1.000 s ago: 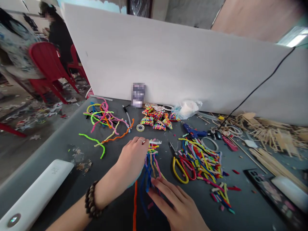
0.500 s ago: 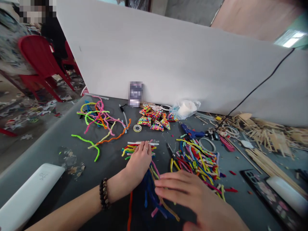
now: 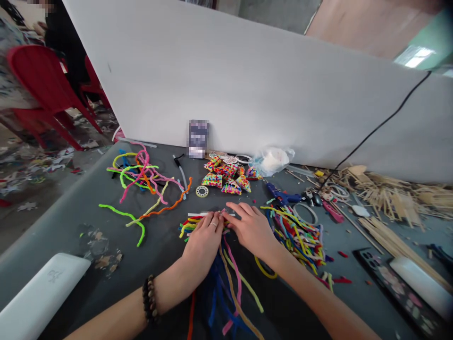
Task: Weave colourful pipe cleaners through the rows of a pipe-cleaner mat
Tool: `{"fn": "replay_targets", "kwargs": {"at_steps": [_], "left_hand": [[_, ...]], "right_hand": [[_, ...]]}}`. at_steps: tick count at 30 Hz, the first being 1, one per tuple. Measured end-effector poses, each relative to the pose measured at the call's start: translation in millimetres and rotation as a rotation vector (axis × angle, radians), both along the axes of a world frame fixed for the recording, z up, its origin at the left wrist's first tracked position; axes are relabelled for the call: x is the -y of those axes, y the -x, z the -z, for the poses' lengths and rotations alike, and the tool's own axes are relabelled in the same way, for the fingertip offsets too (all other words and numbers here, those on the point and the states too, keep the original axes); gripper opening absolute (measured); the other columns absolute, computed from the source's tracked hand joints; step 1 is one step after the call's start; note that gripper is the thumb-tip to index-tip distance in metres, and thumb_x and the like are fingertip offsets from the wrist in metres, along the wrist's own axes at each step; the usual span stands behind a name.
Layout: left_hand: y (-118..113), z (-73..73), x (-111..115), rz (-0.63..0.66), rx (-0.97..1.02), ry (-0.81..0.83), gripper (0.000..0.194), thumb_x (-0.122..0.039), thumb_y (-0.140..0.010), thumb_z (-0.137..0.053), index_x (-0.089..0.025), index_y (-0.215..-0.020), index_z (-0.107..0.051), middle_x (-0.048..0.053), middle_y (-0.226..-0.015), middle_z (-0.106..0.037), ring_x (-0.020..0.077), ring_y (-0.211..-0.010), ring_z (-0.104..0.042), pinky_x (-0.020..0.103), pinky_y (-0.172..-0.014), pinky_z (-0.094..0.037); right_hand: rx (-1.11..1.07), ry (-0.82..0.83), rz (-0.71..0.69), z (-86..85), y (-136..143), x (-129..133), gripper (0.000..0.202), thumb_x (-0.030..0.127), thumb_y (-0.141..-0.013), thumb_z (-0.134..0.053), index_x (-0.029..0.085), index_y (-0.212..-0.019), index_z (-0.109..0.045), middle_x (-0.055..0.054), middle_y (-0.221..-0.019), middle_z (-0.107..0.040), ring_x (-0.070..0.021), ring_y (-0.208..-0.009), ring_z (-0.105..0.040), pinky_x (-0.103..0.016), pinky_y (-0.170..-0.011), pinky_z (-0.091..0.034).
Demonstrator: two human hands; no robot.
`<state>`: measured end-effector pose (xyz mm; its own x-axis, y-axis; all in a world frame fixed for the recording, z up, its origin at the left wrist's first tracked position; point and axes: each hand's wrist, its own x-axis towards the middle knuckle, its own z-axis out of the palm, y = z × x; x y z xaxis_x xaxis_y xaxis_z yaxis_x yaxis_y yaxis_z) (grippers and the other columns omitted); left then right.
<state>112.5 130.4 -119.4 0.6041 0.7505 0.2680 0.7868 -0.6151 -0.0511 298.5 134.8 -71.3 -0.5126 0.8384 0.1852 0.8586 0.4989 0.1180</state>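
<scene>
Near the table's front edge, a bundle of coloured pipe cleaners (image 3: 226, 278) fans toward the viewer. The left hand (image 3: 203, 241) lies flat on its far end, grip open, fingers pressing down. The right hand (image 3: 253, 226) pinches the same end beside it. Farther back, beaded triangles (image 3: 228, 177) sit before a white board (image 3: 247, 89).

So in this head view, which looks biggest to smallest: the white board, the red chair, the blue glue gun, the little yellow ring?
1. White board, by far.
2. Red chair, partly cut off at the picture's edge.
3. Glue gun.
4. Yellow ring.
The chair stands farther off, so it may really be bigger than it looks.
</scene>
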Motion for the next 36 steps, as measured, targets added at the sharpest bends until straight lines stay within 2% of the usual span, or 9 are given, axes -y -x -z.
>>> {"fn": "replay_targets", "kwargs": {"at_steps": [4, 7, 12, 17, 22, 24, 28, 33, 36], "left_hand": [[3.8, -4.5, -1.5, 0.016, 0.003, 0.008, 0.049, 0.0, -0.093, -0.046, -0.012, -0.139, -0.058, 0.016, -0.142, -0.062, 0.0253, -0.132, -0.059, 0.04, -0.108, -0.052], [6.0, -9.3, -1.7, 0.03, -0.004, 0.014, 0.049, 0.0, -0.093, -0.045, -0.012, -0.139, -0.058, 0.014, -0.143, -0.062, 0.024, -0.132, -0.059, 0.037, -0.109, -0.051], [4.4, -10.3, 2.2, 0.03, -0.04, 0.018, 0.051, 0.0, -0.091, -0.047, -0.006, -0.141, -0.057, 0.017, -0.146, -0.058, 0.0281, -0.133, -0.058, 0.039, -0.109, -0.052], [2.9, -16.1, 11.4, 0.024, -0.07, 0.026, 0.055, 0.002, -0.089, -0.045, -0.004, -0.142, -0.056, 0.02, -0.149, -0.053, 0.0313, -0.137, -0.054, 0.042, -0.109, -0.052], [7.7, -30.1, 31.3, 0.09, -0.06, 0.042, 0.053, 0.0, -0.089, -0.046, -0.009, -0.139, -0.061, 0.015, -0.141, -0.062, 0.0277, -0.129, -0.062, 0.039, -0.102, -0.057], [12.5, -33.4, 40.1, 0.1, -0.051, 0.048, 0.051, 0.0, -0.088, -0.047, -0.012, -0.134, -0.065, 0.012, -0.138, -0.065, 0.0264, -0.126, -0.065, 0.039, -0.1, -0.059], [23.2, -32.3, 51.6, 0.121, -0.021, 0.042, 0.053, -0.001, -0.087, -0.047, -0.011, -0.136, -0.063, 0.011, -0.143, -0.062, 0.0266, -0.128, -0.063, 0.041, -0.105, -0.056], [30.4, -22.9, 53.6, 0.164, 0.038, -0.011, 0.055, -0.002, -0.089, -0.043, -0.011, -0.14, -0.06, 0.009, -0.146, -0.059, 0.0243, -0.135, -0.057, 0.039, -0.111, -0.05], [33.5, -17.6, 52.6, 0.206, 0.044, -0.027, 0.054, -0.005, -0.091, -0.042, -0.01, -0.142, -0.058, 0.011, -0.15, -0.055, 0.0263, -0.137, -0.055, 0.042, -0.113, -0.048]], "right_hand": [[-0.016, -0.003, 0.037, 3.8, -2.3, -3.8, 0.025, 0.019, -0.099, -0.059, 0.024, -0.121, -0.07, -0.006, -0.133, -0.066, -0.0261, -0.118, -0.054, -0.041, -0.089, -0.045], [-0.021, -0.005, 0.005, 3.2, -3.7, -5.1, 0.025, 0.017, -0.1, -0.058, 0.021, -0.121, -0.07, -0.006, -0.127, -0.07, -0.0253, -0.115, -0.056, -0.04, -0.088, -0.044], [0.004, -0.027, -0.052, -0.6, -2.2, -5.6, 0.034, 0.018, -0.099, -0.058, 0.022, -0.132, -0.066, -0.006, -0.136, -0.067, -0.0268, -0.115, -0.056, -0.042, -0.086, -0.042], [0.005, 0.033, -0.033, -0.6, 2.3, -6.9, 0.036, 0.016, -0.096, -0.06, 0.019, -0.131, -0.067, -0.007, -0.134, -0.069, -0.0274, -0.112, -0.055, -0.042, -0.085, -0.042], [-0.006, 0.071, -0.038, 0.5, -0.1, -3.4, 0.045, 0.016, -0.095, -0.062, 0.015, -0.14, -0.06, -0.009, -0.134, -0.068, -0.0263, -0.109, -0.057, -0.042, -0.085, -0.043], [-0.057, 0.074, -0.026, 1.1, -2.3, 1.6, 0.046, 0.015, -0.096, -0.06, 0.017, -0.142, -0.058, -0.008, -0.138, -0.066, -0.0253, -0.11, -0.057, -0.042, -0.085, -0.044], [-0.259, 0.045, 0.014, 0.5, -1.5, 22.8, 0.041, 0.014, -0.1, -0.054, 0.025, -0.139, -0.061, -0.005, -0.136, -0.067, -0.0226, -0.114, -0.058, -0.04, -0.093, -0.046], [-0.454, 0.05, 0.04, -0.5, 5.7, 57.5, 0.03, 0.017, -0.101, -0.054, 0.029, -0.121, -0.073, -0.004, -0.106, -0.075, -0.0201, -0.096, -0.064, -0.036, -0.088, -0.051], [-0.544, 0.113, 0.107, 0.8, 4.2, 61.9, 0.024, 0.02, -0.101, -0.056, 0.027, -0.112, -0.076, -0.004, -0.097, -0.076, -0.0197, -0.09, -0.065, -0.034, -0.084, -0.053]]}}
